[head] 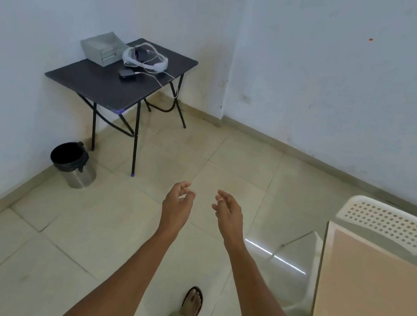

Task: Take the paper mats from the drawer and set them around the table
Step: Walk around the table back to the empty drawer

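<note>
Both hands empty — left hand (178,202), right hand (229,214) — drawer unit (102,48) far, contents unseen.

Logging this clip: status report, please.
Left hand and right hand open, empty, mid-air. Grey drawer box on black table, shut, no mats out. Floor path clear.

I am seeing the beige tabletop (374,301) running off the right and bottom edges. The white chair (388,223) behind it is showing only its perforated back. The grey drawer unit (102,48) is sitting too far off for me to tell what it holds. My foot (192,304) is partly cut off below.
</note>
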